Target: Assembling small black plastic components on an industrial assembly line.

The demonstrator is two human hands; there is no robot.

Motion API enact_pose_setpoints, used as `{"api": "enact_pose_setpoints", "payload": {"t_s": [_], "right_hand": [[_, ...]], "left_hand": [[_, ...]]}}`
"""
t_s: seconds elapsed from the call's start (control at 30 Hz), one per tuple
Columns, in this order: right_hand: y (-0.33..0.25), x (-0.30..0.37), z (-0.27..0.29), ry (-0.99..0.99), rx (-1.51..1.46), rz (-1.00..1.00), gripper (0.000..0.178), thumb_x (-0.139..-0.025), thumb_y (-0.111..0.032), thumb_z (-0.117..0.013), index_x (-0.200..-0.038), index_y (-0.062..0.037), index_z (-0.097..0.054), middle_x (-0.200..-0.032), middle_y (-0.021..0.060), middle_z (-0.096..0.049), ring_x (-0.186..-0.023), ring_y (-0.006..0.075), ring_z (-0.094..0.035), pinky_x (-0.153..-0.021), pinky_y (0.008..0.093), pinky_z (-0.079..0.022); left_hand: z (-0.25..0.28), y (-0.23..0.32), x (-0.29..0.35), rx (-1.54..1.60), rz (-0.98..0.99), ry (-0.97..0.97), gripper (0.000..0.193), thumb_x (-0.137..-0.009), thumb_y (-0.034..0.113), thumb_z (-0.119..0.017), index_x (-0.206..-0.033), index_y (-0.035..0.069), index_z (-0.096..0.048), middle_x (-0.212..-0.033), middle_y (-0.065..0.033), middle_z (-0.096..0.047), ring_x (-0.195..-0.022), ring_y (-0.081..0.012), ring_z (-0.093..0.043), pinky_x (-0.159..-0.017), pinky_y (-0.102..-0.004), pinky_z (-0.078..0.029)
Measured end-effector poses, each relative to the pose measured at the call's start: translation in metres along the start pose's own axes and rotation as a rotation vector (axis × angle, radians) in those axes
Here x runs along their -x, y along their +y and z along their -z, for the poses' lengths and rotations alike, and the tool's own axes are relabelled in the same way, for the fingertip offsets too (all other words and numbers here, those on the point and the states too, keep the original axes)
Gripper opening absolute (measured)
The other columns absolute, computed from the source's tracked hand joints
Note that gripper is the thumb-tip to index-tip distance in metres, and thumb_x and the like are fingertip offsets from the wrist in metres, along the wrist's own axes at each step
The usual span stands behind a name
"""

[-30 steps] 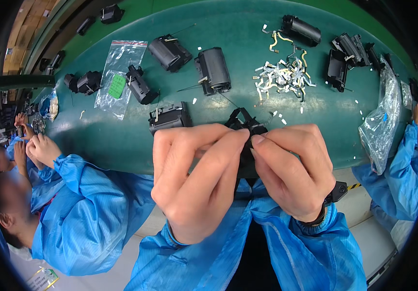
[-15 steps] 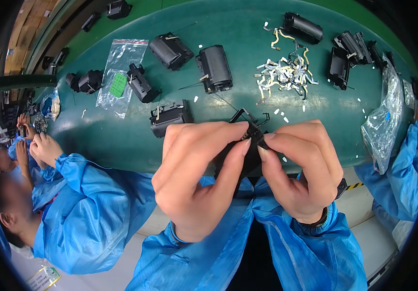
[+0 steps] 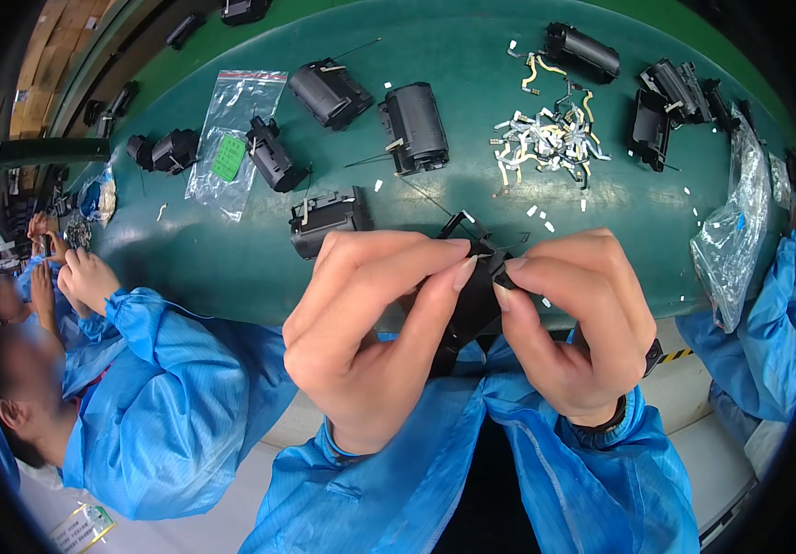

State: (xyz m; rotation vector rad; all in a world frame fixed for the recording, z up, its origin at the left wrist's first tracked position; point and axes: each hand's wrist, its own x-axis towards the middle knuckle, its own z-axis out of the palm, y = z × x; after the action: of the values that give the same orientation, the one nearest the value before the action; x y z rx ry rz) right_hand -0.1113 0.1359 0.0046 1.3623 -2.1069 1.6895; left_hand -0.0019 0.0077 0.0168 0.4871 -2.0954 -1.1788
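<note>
Over the near edge of the green table, a black plastic housing is held between my two hands, its lower part reaching down in front of my blue smock. My left hand pinches its upper end with thumb and forefinger. On the other side, the thumb and forefinger of my right hand close on a small dark piece at the housing's edge. A black frame-like part and a thin wire stick out beyond my fingertips. My fingers hide much of the upper end.
Several similar black housings lie across the table. Ahead to the right is a heap of white and yellow flex cables, with small white bits nearby. Clear plastic bags lie left and right. Co-workers in blue smocks sit at both sides.
My left fingertips have shifted slightly along the housing, and its body has turned a little, showing more between my hands. The thin part past my right fingers has changed angle.
</note>
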Motion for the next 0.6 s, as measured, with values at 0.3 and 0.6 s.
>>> {"api": "enact_pose_setpoints", "payload": {"t_s": [0.3, 0.6], "right_hand": [[0.001, 0.001, 0.001, -0.016, 0.012, 0.028, 0.03, -0.069, 0.01, -0.082, -0.097, 0.0052, -0.074, -0.088, 0.0146, -0.068, -0.071, 0.0271, -0.065, -0.06, 0.0347, -0.05], [0.005, 0.0, 0.0, -0.065, 0.08, 0.124, 0.035, -0.062, 0.011, -0.08, -0.096, 0.0066, -0.072, -0.089, 0.0143, -0.067, -0.071, 0.028, -0.064, -0.059, 0.0347, -0.05]], "left_hand": [[0.003, 0.0, -0.005, -0.056, -0.002, -0.057, 0.017, -0.082, -0.015, -0.074, -0.096, -0.007, -0.072, -0.096, -0.014, -0.069, -0.083, -0.0167, -0.06, -0.072, -0.0266, -0.047], [0.006, 0.004, -0.013, -0.311, -0.207, -0.157, 0.02, -0.075, -0.013, -0.076, -0.093, -0.004, -0.072, -0.092, -0.0127, -0.069, -0.08, -0.0249, -0.062, -0.071, -0.0324, -0.048]]}}
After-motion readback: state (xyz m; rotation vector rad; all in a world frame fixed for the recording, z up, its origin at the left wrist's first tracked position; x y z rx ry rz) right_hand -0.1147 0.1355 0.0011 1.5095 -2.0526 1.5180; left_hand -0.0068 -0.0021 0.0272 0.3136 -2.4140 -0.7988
